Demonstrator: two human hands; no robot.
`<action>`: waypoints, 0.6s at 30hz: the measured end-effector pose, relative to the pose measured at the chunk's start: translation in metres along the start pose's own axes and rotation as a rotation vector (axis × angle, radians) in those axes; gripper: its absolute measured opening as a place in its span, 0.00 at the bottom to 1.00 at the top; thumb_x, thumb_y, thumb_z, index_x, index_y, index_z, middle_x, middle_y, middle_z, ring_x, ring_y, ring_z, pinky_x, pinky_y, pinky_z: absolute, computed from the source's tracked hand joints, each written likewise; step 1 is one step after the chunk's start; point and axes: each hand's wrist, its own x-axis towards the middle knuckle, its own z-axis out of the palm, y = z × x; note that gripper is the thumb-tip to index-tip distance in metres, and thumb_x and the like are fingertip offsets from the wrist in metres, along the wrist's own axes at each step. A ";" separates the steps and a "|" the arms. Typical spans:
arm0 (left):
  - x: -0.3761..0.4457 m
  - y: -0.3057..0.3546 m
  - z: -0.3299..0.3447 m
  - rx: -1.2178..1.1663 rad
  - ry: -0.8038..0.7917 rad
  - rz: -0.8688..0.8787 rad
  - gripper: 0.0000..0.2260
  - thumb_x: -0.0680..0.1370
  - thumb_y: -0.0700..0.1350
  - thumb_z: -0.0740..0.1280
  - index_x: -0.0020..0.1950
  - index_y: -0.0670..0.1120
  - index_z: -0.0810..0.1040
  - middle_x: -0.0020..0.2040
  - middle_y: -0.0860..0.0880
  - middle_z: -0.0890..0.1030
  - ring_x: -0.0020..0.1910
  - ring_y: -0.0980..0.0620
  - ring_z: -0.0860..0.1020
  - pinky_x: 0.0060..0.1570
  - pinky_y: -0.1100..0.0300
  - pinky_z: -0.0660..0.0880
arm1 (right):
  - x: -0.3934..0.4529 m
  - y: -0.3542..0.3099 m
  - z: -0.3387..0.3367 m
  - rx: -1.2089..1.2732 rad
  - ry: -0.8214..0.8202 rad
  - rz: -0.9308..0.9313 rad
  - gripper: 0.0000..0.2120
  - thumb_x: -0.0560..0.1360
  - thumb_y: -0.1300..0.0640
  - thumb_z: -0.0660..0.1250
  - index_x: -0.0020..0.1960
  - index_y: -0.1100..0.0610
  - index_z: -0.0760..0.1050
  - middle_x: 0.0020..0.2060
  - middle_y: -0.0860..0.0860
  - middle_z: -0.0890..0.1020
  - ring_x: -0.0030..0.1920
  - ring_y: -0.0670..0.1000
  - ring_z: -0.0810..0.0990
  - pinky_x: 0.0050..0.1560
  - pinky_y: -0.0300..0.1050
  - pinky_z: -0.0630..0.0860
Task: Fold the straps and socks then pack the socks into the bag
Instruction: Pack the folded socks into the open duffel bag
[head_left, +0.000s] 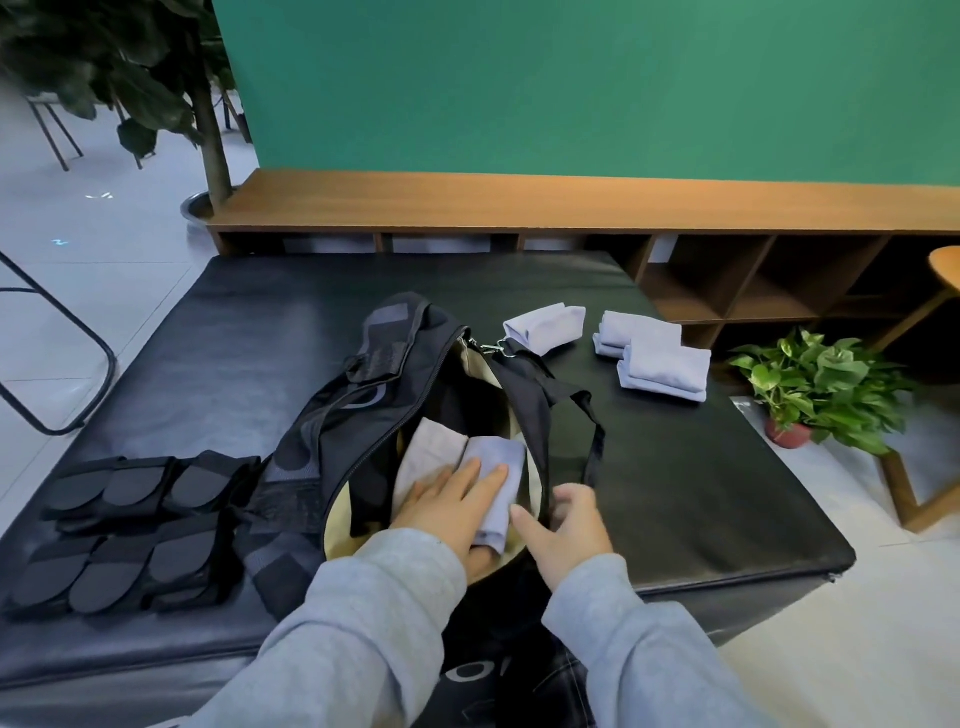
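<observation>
Pressing a folded sock (493, 462) flat into the bag (363, 415), left hand (457, 499) has straight fingers on it. Right hand (566, 525) seems to grip the bag rim, partly hidden. Socks are soft, light; pinch the folded edge.

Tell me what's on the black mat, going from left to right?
Folded straps → bag, where the left hand presses a sock inside → folded socks → potted plant beyond the mat's edge.
</observation>
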 end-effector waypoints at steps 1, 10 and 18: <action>0.001 0.000 0.000 -0.006 -0.004 -0.004 0.33 0.77 0.52 0.59 0.76 0.57 0.43 0.77 0.52 0.47 0.74 0.48 0.51 0.71 0.54 0.54 | 0.001 0.000 0.000 -0.082 -0.089 0.026 0.12 0.75 0.51 0.68 0.50 0.51 0.66 0.43 0.47 0.73 0.45 0.49 0.74 0.46 0.39 0.68; 0.017 -0.013 -0.004 -0.120 -0.033 -0.081 0.32 0.78 0.46 0.60 0.76 0.55 0.46 0.77 0.49 0.47 0.72 0.47 0.58 0.67 0.54 0.62 | -0.006 -0.007 -0.026 0.165 0.215 -0.075 0.19 0.74 0.62 0.60 0.30 0.53 0.53 0.27 0.50 0.58 0.32 0.50 0.56 0.33 0.45 0.56; 0.021 -0.007 0.003 0.216 -0.096 -0.071 0.33 0.76 0.52 0.60 0.76 0.56 0.45 0.77 0.51 0.47 0.75 0.49 0.41 0.71 0.46 0.42 | -0.023 -0.020 -0.043 0.314 0.264 -0.255 0.18 0.76 0.62 0.60 0.31 0.60 0.56 0.26 0.52 0.61 0.27 0.46 0.57 0.25 0.37 0.57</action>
